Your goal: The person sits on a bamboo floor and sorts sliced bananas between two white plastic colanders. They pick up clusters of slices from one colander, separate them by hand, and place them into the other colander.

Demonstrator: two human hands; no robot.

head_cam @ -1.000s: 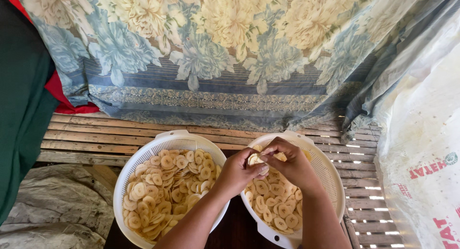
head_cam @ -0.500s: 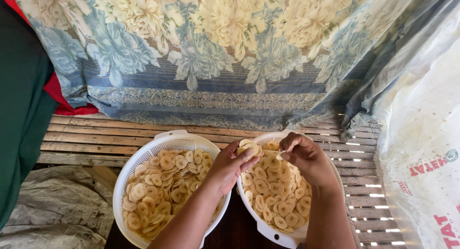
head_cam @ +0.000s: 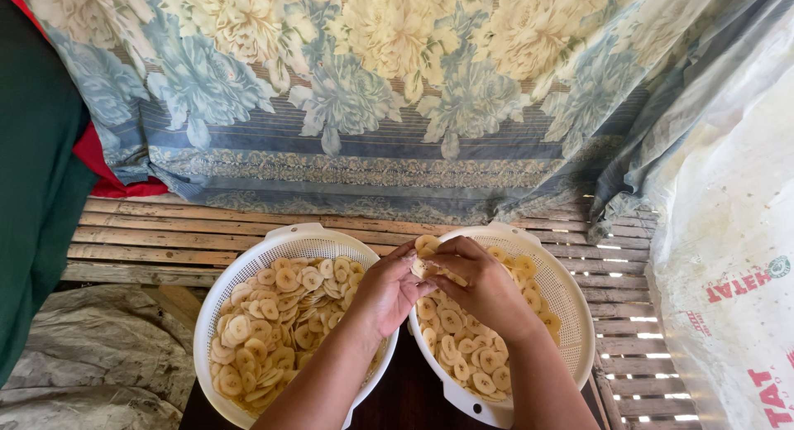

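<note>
Bright, even daylight throughout, strongest on the white sack (head_cam: 728,256) at the right, nearly washed out there. Sunlit slits glowing between the wooden slats (head_cam: 637,347) just left of that sack. Soft, short shadows only: dark under the two white colanders (head_cam: 289,236) and between them. Left of the colanders, a dim green cloth (head_cam: 33,190) in shade. Sharp focus on the banana slices (head_cam: 273,314) and the floral curtain (head_cam: 372,83); no motion blur. Slight wide-angle bending toward the corners.
</note>
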